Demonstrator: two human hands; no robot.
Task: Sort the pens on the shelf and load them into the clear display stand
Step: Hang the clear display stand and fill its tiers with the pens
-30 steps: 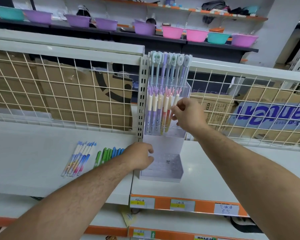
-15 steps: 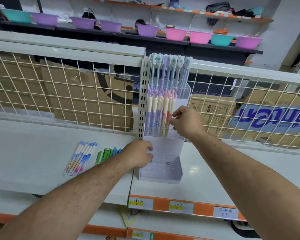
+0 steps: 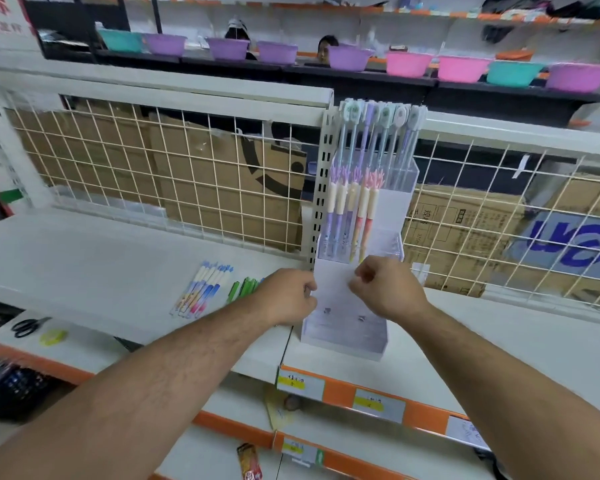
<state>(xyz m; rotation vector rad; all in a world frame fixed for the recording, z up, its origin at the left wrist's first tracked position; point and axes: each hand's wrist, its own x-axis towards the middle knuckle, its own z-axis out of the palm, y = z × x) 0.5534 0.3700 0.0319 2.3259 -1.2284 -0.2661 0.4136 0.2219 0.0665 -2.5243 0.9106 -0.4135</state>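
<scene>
The clear display stand (image 3: 343,341) stands on the white shelf (image 3: 84,271) against the slotted upright. Its top tier holds several tall pastel pens (image 3: 378,140), and its middle tier holds purple and orange pens (image 3: 352,216). My left hand (image 3: 288,296) grips the stand's left edge at the lower tier. In front of the stand, just under the middle tier, is my right hand (image 3: 387,289) with curled fingers and no pen visible in them. Loose blue-pink pens (image 3: 203,289) and green pens (image 3: 243,287) lie on the shelf left of my left hand.
A wire grid (image 3: 187,174) backs the shelf, with cardboard boxes (image 3: 229,188) behind it. Scissors (image 3: 28,325) and a yellow roll (image 3: 52,336) lie on the lower shelf at left. Orange price strips (image 3: 378,403) line the front edge. Coloured bowls (image 3: 409,64) sit on a far shelf.
My right hand has let go of the pen in the middle tier and dropped down to the stand's lower tier. My left hand stays at the stand's left edge.
</scene>
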